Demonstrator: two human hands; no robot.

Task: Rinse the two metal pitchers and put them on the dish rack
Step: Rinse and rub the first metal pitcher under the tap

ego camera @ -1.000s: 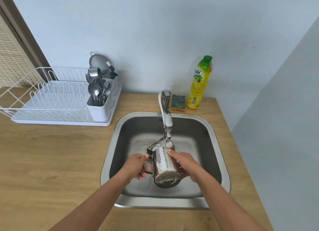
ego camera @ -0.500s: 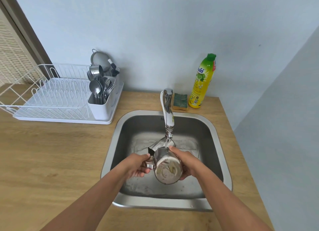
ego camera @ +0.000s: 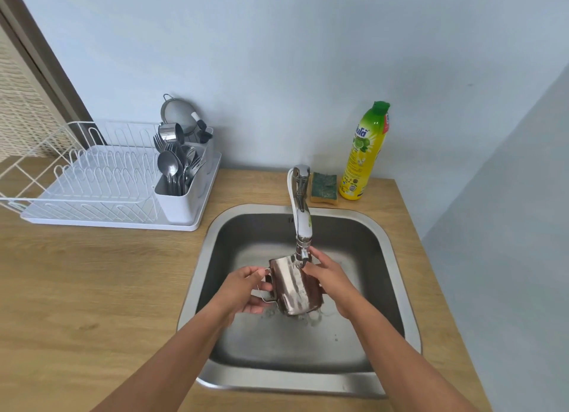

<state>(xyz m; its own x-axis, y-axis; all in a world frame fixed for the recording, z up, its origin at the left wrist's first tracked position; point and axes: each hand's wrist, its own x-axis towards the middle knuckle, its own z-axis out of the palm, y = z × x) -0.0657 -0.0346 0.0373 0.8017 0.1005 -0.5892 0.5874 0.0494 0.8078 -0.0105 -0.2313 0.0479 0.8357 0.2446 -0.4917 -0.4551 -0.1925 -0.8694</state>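
Note:
One metal pitcher (ego camera: 292,285) is held over the steel sink (ego camera: 397,257), right under the faucet (ego camera: 301,214) spout, its mouth up and tilted away from me. My left hand (ego camera: 243,288) grips the pitcher's wire handle on its left. On the right side my right hand (ego camera: 326,276) wraps the pitcher's wall, fingers reaching up near the spout. Water splashes below the pitcher's base. A second pitcher is not visible. The white dish rack (ego camera: 101,190) stands on the counter at the left.
A cutlery holder (ego camera: 181,180) full of spoons and forks, a small metal cup and a strainer sit at the rack's right end. A green sponge (ego camera: 323,187) and a yellow dish-soap bottle (ego camera: 366,153) stand behind the sink. Wooden counter (ego camera: 92,288) surrounds it.
The pitcher has turned from bottom-facing-me to nearly upright under the spout. My right hand slid up toward the faucet tip; the left kept the handle.

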